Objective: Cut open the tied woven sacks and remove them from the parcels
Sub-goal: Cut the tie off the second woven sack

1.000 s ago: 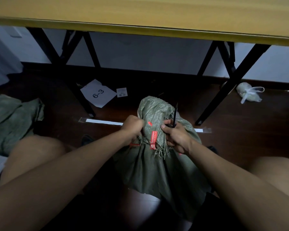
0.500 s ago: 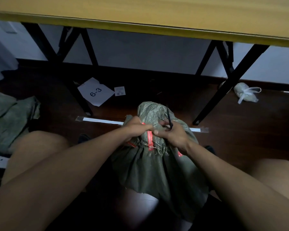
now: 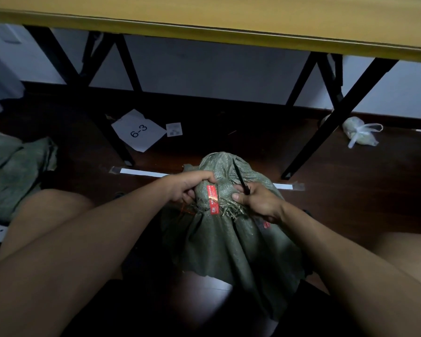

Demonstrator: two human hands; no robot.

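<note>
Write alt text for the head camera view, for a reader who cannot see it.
Seen from above, a seated person's left hand grips the bunched neck of a green woven sack bound with a red tie, while the right hand holds a black blade against it. Behind stand a yellow table, a "6-3" paper and a small plastic bag.

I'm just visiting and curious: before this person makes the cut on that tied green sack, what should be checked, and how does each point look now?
1. Left hand grips the sack's neck: ok.
2. Right hand holds the black blade: ok.
3. Blade set on the red tie: not ok, its tip points up, away from the person.
4. Left fingers away from the blade: ok, the bunched top lies between.
5. Green sack standing between the knees: ok.
6. Tie already cut: cannot tell.
</note>
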